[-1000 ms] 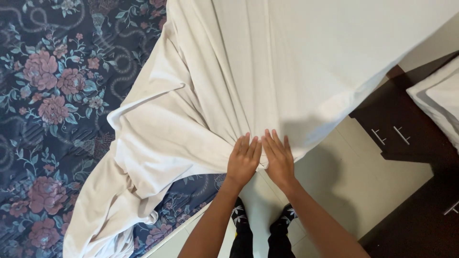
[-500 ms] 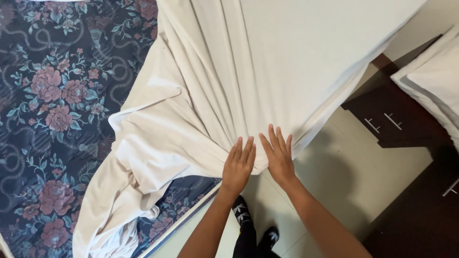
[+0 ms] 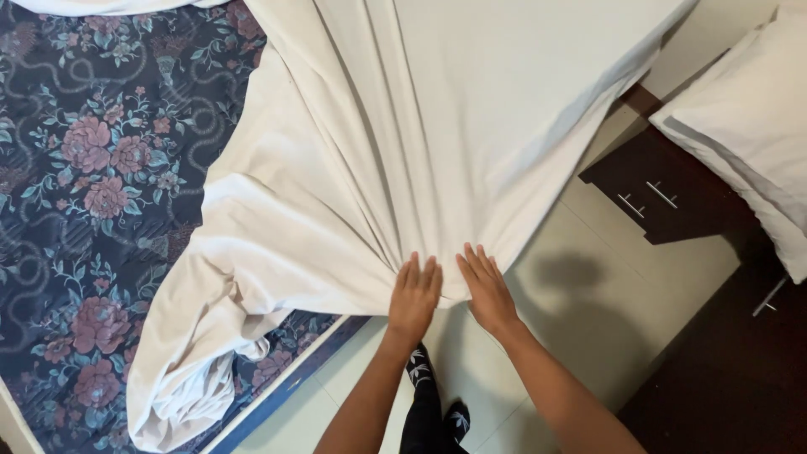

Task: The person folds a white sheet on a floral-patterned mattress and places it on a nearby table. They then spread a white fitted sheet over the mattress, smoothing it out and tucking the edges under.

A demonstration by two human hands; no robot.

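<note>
A large white bed sheet (image 3: 437, 126) lies spread over a floral-patterned mattress (image 3: 92, 176), bunched into folds toward the bed's corner. My left hand (image 3: 415, 296) rests flat on the gathered sheet at that corner, fingers together and extended. My right hand (image 3: 485, 287) lies flat beside it, fingers slightly spread, pressing the same gathered fabric. Both hands touch the sheet without gripping it. A crumpled end of the sheet (image 3: 189, 387) hangs over the mattress edge at the lower left.
A dark wooden nightstand (image 3: 664, 197) with metal handles stands at the right. A white pillow (image 3: 748, 118) sits on top of it. Pale tiled floor (image 3: 588, 303) lies below the bed corner. My legs and patterned socks (image 3: 433, 403) show beneath my arms.
The view has shifted slightly, and my hands stay flat on the gathered sheet corner, now a little further apart. The sheet's folds look much the same.
</note>
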